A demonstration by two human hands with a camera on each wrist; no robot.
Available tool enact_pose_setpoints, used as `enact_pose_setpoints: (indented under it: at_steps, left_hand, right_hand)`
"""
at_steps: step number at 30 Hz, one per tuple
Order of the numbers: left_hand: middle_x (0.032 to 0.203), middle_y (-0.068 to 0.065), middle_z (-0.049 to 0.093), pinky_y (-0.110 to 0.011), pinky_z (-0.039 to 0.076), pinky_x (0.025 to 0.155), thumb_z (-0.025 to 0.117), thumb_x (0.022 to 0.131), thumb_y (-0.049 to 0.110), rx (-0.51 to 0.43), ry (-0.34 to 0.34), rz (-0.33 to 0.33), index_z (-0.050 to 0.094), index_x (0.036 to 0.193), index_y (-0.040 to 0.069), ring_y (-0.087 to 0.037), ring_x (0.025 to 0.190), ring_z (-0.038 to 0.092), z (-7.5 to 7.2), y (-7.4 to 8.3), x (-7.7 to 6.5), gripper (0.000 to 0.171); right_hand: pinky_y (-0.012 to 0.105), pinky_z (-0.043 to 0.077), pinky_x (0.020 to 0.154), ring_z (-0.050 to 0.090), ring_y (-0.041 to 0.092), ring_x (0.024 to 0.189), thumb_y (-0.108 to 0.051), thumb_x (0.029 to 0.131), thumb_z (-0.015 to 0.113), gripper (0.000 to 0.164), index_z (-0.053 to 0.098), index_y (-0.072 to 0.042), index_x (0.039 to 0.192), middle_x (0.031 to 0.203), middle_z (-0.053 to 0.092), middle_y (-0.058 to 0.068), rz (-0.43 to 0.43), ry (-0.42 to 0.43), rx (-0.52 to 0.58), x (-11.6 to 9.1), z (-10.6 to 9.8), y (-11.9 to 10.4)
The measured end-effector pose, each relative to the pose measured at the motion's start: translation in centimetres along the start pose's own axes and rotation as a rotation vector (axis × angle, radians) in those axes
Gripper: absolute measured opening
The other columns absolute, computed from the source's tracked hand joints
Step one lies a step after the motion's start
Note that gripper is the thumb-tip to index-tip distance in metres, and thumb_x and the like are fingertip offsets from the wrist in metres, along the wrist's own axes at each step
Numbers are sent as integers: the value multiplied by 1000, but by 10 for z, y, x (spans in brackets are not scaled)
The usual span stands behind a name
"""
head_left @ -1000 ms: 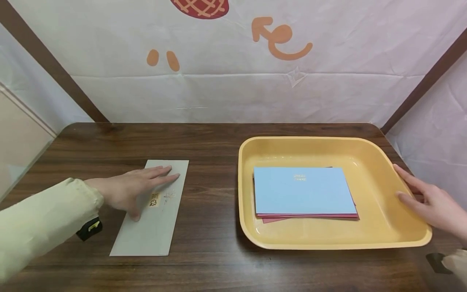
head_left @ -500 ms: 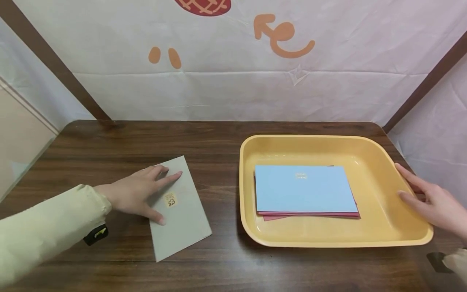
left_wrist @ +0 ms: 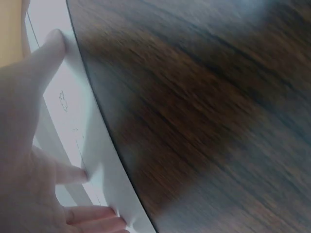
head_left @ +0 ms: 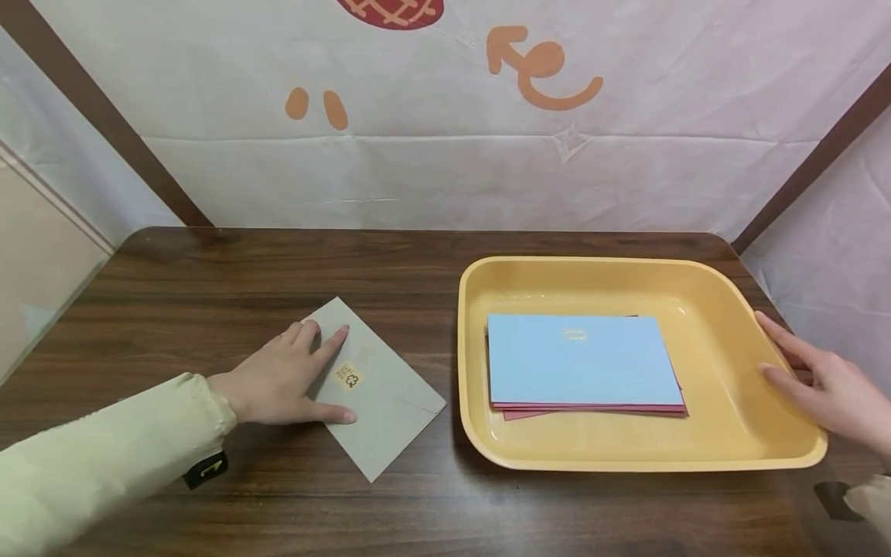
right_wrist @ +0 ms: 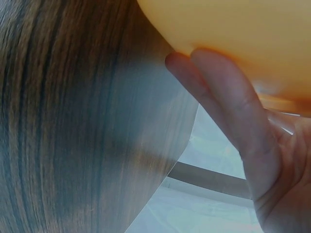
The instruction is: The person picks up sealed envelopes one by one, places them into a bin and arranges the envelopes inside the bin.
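Note:
A pale grey envelope (head_left: 386,402) with a small gold label lies turned at a slant on the dark wood table. My left hand (head_left: 281,379) rests on it with fingers and thumb spread, and the left wrist view shows the fingertips pressing along the envelope (left_wrist: 99,141). At the right, a yellow tray (head_left: 724,387) holds a stack of envelopes, a light blue envelope (head_left: 581,363) on top and dark pink envelopes (head_left: 592,410) showing beneath. My right hand (head_left: 831,391) grips the tray's right rim, thumb over the inside; in the right wrist view, fingers (right_wrist: 228,92) lie against the outer wall.
The dark wood table (head_left: 278,271) has rounded far corners. Behind it hangs a white printed cloth (head_left: 418,178), with brown posts (head_left: 104,116) on both sides. The tray stands a short way right of the grey envelope.
My left hand has slid the grey envelope to the right toward the tray and turned it counterclockwise. The right hand, the tray and its stack have stayed in place.

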State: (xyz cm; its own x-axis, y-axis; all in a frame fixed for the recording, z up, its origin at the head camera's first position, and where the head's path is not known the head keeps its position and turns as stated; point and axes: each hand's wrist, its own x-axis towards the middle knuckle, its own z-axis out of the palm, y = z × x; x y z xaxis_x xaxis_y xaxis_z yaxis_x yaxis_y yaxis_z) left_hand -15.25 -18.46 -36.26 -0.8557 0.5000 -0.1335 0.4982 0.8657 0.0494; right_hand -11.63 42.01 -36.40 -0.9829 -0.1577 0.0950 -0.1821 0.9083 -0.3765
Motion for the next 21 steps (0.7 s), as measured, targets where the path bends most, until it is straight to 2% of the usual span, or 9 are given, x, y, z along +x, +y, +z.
enact_pose_setpoints:
  at_steps: [5, 8, 11, 13, 16, 18, 21]
  left_hand:
    - [112, -17, 42, -43, 40, 82, 49, 62, 85, -4, -26, -22, 33, 142, 3, -26, 95, 43, -7, 1, 0, 116]
    - [121, -18, 42, -46, 41, 85, 52, 62, 84, -15, -19, -23, 34, 141, 4, -29, 100, 48, -14, -5, -1, 114]
    - [138, -17, 35, -51, 39, 94, 59, 67, 75, -30, 15, 47, 33, 142, 10, -33, 116, 48, -19, -21, 0, 103]
    - [148, -14, 27, -53, 34, 100, 62, 71, 68, -43, 33, 130, 32, 144, 14, -35, 128, 40, -18, -34, 1, 96]
    - [153, -12, 22, -52, 28, 105, 65, 74, 61, -87, 21, 234, 31, 145, 18, -34, 137, 30, -14, -50, 5, 89]
    - [153, -12, 24, -51, 28, 105, 64, 75, 60, -133, -4, 256, 31, 145, 19, -35, 138, 27, -12, -55, 8, 88]
    - [153, -12, 24, -50, 31, 104, 62, 75, 62, -182, -33, 242, 30, 145, 20, -35, 139, 26, -11, -56, 10, 87]
  right_hand:
    - [15, 43, 49, 47, -20, 66, -13, 90, 58, 69, 19, -14, 147, 105, 56, 41, -21, 19, 8, -1, 0, 1]
    - [13, 42, 48, 48, -20, 65, -12, 90, 58, 70, 19, -14, 147, 104, 57, 40, -37, 26, 14, 0, 0, 1]
    - [13, 42, 48, 48, -20, 65, -12, 90, 59, 70, 19, -14, 147, 104, 57, 40, -45, 30, 14, 2, 1, 1]
    - [15, 43, 48, 48, -19, 65, -12, 90, 58, 70, 19, -14, 147, 104, 57, 40, -43, 25, 11, 3, 1, 0]
    - [15, 43, 48, 48, -19, 64, -12, 90, 59, 70, 19, -14, 147, 102, 57, 40, -38, 25, 7, 2, 3, 1]
    - [14, 43, 48, 48, -19, 64, -12, 90, 59, 70, 19, -13, 147, 101, 57, 41, -32, 25, 9, 0, 4, 1]
    - [11, 43, 48, 47, -20, 65, -12, 90, 59, 70, 19, -13, 147, 100, 57, 42, -21, 33, 11, -1, 4, 2]
